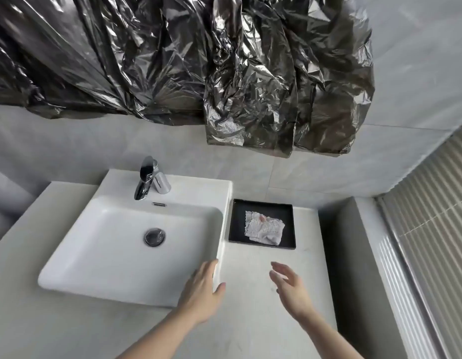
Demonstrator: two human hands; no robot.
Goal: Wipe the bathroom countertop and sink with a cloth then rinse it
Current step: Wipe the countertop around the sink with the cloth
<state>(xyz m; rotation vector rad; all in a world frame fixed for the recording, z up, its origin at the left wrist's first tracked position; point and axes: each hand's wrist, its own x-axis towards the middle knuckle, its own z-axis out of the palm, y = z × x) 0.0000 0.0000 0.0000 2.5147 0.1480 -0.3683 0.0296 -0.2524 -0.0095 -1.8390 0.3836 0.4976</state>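
Observation:
A folded white cloth (264, 227) with a faint pink mark lies in a black tray (233, 224) on the pale countertop (253, 265), right of the white square sink (116, 242). A chrome faucet (147, 177) stands at the sink's back edge, and a round drain (154, 237) sits in the basin. My left hand (202, 291) hovers open over the sink's near right corner. My right hand (291, 288) is open above the countertop, in front of the tray. Neither hand touches the cloth.
Crinkled dark plastic sheeting (198, 60) hangs over the wall above the sink. A grey side wall (341, 255) bounds the countertop on the right, with ribbed blinds (427, 229) beyond it. Grey tiles (289, 172) back the counter.

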